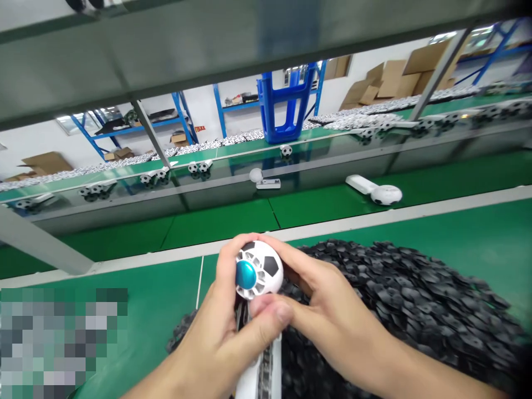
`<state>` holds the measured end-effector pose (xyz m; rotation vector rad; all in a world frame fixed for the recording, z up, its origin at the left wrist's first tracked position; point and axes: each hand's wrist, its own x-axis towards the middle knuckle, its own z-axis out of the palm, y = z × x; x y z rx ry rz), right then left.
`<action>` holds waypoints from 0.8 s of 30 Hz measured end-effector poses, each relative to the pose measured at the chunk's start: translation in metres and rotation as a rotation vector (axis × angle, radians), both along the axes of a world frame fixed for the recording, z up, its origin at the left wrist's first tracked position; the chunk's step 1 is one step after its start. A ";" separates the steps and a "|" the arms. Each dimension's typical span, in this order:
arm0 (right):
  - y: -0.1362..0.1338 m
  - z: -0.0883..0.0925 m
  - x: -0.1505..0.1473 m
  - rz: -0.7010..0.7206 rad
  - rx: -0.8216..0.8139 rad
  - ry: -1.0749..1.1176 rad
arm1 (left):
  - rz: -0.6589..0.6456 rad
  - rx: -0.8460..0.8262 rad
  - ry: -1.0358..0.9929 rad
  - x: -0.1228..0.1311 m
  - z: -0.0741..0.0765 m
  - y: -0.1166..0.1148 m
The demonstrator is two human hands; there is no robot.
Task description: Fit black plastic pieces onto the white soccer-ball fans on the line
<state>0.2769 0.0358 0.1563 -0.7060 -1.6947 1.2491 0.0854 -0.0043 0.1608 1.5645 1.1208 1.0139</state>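
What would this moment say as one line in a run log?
left hand: grips black-and-white football-patterned plastic ball | right hand: cups same ball | beside: heap of small black pieces

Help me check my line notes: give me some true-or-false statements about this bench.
1. The left hand and right hand both hold a white-and-black football-patterned ball. True.
2. That ball has a red domed cap. False: its domed cap is teal-blue.
3. A heap of small black pieces lies on the near green belt beside the hands. True.
4. A white handled unit with a ball head stands upright on the farther green belt. False: it lies flat.
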 end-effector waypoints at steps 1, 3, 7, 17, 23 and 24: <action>0.004 -0.001 0.001 -0.008 0.038 -0.041 | 0.025 0.018 -0.028 0.001 -0.001 0.002; 0.017 -0.004 0.004 -0.018 0.097 -0.134 | 0.167 0.127 -0.006 0.002 -0.001 0.012; 0.075 -0.004 0.025 -0.081 0.204 -0.406 | 0.513 0.572 0.175 -0.016 0.010 0.064; 0.272 -0.029 0.078 -0.467 0.203 -1.061 | 0.520 0.237 0.732 -0.068 -0.069 0.201; 0.337 -0.033 0.087 -0.581 0.199 -1.136 | 0.504 0.130 0.781 -0.056 -0.086 0.166; 0.344 -0.031 0.087 -0.594 0.196 -1.134 | 0.483 0.127 0.771 -0.054 -0.083 0.153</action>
